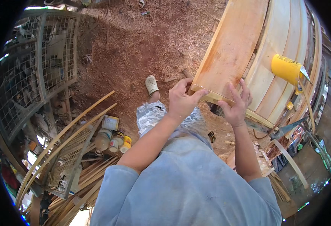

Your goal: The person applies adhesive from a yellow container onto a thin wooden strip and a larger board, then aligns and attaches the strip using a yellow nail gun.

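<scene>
A wide, pale wooden board [233, 45] reaches away from me at the upper right, with a reddish-brown stain near its close end. Across that end runs a narrow wooden strip [212, 98]. My left hand [182, 98] grips the board's left corner, its thumb lying on the strip and its fingers curled around the side, partly hidden. At the right corner, my right hand [237, 105] holds the same end between thumb and fingers, the fingertips resting on the top face. Other light planks [272, 49] lie alongside, and a yellow can [286, 70] rests on them.
Mesh-filled frames [41, 64] stand at the left, with curved wooden strips [69, 126] before them. Several jars and tins [112, 140] sit near my left leg. Long wood offcuts [86, 184] are piled at lower left. Shavings cover the reddish ground [135, 45].
</scene>
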Action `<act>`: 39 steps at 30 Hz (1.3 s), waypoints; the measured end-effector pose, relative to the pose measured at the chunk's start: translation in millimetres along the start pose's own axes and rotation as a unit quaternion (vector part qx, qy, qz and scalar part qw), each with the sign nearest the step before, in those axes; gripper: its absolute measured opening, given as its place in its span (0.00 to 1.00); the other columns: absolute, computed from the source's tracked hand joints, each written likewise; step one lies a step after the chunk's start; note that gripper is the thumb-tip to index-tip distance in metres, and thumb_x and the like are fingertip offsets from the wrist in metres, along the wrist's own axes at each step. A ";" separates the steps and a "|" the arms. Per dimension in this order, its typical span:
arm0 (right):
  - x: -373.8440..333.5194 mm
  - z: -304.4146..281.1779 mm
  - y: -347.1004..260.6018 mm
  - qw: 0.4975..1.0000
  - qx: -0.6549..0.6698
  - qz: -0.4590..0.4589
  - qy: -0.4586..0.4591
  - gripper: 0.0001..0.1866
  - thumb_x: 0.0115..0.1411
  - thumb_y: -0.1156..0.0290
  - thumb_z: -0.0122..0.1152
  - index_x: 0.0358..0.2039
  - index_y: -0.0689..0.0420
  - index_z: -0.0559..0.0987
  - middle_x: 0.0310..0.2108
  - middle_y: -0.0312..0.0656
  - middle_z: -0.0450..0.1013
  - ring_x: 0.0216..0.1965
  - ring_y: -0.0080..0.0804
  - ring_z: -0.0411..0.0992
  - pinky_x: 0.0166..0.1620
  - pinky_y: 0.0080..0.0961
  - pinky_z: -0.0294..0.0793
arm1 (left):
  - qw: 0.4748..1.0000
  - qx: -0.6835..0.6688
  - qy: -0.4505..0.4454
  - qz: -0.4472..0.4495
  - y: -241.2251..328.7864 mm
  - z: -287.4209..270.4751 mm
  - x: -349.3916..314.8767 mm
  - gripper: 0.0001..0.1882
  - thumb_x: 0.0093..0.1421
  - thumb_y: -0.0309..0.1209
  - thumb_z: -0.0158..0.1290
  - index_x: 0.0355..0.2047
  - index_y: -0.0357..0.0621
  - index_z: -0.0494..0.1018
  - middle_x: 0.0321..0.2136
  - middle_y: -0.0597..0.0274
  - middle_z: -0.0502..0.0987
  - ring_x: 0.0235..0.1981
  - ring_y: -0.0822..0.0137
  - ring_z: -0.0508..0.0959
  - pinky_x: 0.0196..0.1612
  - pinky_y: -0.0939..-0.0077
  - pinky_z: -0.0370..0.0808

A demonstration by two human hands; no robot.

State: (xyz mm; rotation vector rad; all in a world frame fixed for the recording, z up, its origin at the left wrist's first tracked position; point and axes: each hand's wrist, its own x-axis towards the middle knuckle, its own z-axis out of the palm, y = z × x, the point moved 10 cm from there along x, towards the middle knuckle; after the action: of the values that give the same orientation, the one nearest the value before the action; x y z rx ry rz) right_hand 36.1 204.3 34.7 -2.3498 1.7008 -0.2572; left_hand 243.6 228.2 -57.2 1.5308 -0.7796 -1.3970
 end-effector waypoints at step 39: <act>-21.6 -6.1 5.6 0.997 0.052 0.019 0.051 0.45 0.42 0.43 0.77 0.60 0.49 0.75 0.61 0.43 0.65 0.66 0.52 0.55 0.68 0.52 0.51 | 0.976 0.143 -0.163 -0.003 11.2 13.5 -0.1 0.16 0.58 0.24 0.64 0.43 0.26 0.75 0.31 0.55 0.82 0.28 0.72 0.80 0.32 0.76 0.77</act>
State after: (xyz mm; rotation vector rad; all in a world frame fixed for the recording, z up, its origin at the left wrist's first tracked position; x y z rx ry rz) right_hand 22.6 222.6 38.8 -2.2625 1.7323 -0.4535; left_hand 231.7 221.1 -46.4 1.5340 -1.2226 -1.6179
